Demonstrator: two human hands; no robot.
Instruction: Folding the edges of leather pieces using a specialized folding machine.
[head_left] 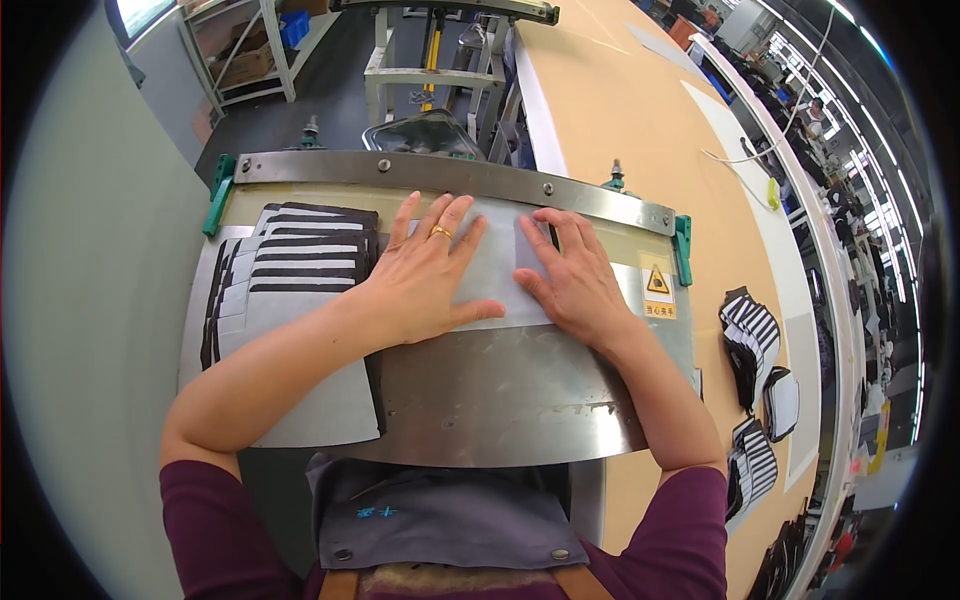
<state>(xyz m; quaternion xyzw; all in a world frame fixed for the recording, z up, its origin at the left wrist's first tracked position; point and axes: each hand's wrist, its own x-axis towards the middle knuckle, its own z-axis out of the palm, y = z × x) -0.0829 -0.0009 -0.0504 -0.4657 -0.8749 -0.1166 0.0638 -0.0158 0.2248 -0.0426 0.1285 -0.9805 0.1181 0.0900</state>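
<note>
My left hand (425,275) lies with fingers spread on a pale sheet (499,300) on a steel-plated machine bed (500,400). My right hand (568,275) rests on the same sheet to its right, fingers apart and slightly bent. What lies under both palms is hidden. Just beyond my fingertips, a metal bar (450,177) crosses the bed, with green handles (218,195) at its ends. Left of my hands, partly under my left forearm, lie layered stacks of grey pieces (280,395) with black-and-white striped ends. A yellow warning sticker (657,290) is right of my right hand.
Striped cut pieces (750,340) lie on a long tan table (590,100) at right. A white metal shelf (235,85) with boxes and another machine (435,75) stand behind. A pale wall (90,300) is at left. A distant person (812,118) is at upper right.
</note>
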